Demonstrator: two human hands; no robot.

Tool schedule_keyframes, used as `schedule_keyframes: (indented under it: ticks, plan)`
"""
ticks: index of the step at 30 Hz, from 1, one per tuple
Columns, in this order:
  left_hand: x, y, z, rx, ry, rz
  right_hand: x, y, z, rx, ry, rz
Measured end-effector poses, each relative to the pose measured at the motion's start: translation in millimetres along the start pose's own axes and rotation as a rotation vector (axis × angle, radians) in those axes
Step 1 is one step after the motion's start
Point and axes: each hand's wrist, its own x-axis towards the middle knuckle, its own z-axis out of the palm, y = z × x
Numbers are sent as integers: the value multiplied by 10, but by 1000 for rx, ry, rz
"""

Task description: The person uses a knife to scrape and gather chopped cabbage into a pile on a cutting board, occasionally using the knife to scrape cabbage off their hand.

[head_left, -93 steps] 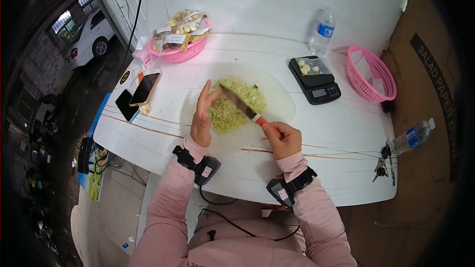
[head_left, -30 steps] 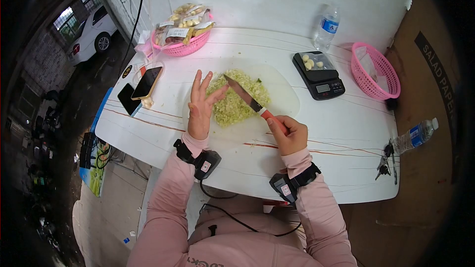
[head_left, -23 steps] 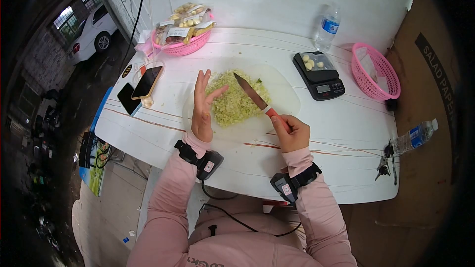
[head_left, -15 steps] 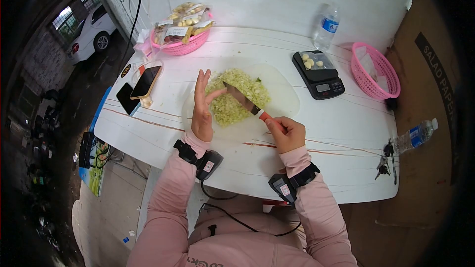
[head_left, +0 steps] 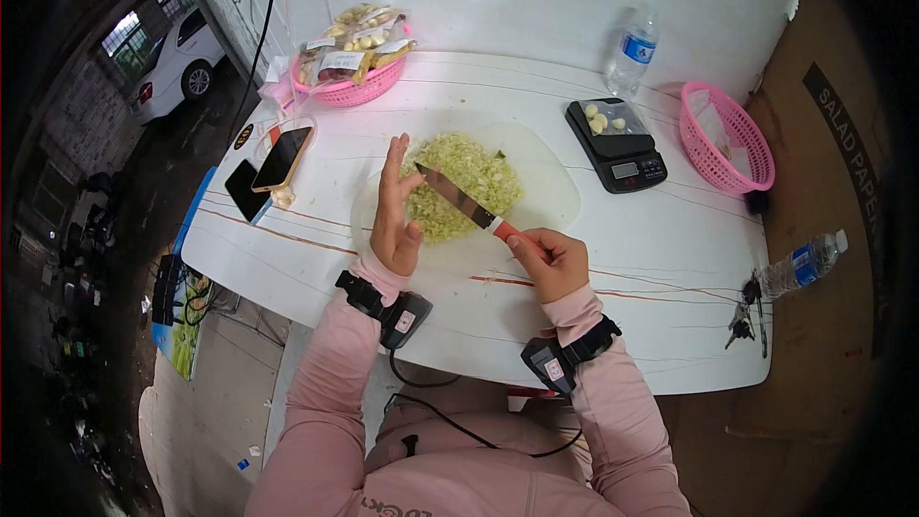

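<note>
A: Entry, right hand (head_left: 548,263): how is the knife (head_left: 459,201) held?
B: The fingers are clamped round its orange handle. The blade is laid slantwise over the chopped greens (head_left: 474,172), tip just beside the left fingers.
A: Left hand (head_left: 394,206)?
B: The fingers are extended and nothing is gripped. The hand is set on edge against the chopped greens, probably as a wall for loose shreds.

A white tabletop (head_left: 651,287) spans mid-frame. Directly on it lie a cutting board (head_left: 546,187) at centre, two phones (head_left: 281,159) at left, a full pink basket (head_left: 359,91) upper left, a black scale (head_left: 622,158) and an upright bottle (head_left: 632,48) upper right, and a second pink basket (head_left: 725,148) and keys (head_left: 747,321) at right.
</note>
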Motion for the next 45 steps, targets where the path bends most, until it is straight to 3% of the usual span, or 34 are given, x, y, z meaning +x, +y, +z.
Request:
schedule_keyframes:
  ticks: [3,5,8,17,21,23,26,29,31,36,38,45]
  plan:
    - [-11,2,10,-35,-14,-18,26,60,-22,-56,4,9]
    - [-12,13,12,-55,-25,-36,50,100,-30,-114,138,20]
    - [1,22,16,-45,-24,-40,61,132,-35,-60,179,18]
    - [-15,-33,10,3,-37,19,9,-8,-20,-56,24,23]
    - [-19,-26,15,-38,-45,-1,54,83,-39,-142,120,93]
    - [-18,-29,21,-39,-40,-3,59,137,-32,-16,130,39]
    - [-22,-16,18,-54,-30,-31,16,60,-10,-21,48,6]
    - [-5,29,42,-80,-15,-39,31,46,-23,-112,130,38]
    - [3,51,56,-22,20,-142,26,14,-21,-57,122,28]
    - [2,51,69,-63,50,-144,24,57,-12,-65,81,21]
    - [4,45,71,-86,63,-151,41,78,-25,-76,186,17]
    - [46,44,-33,-827,283,-329,18,17,-16,-25,197,-11]
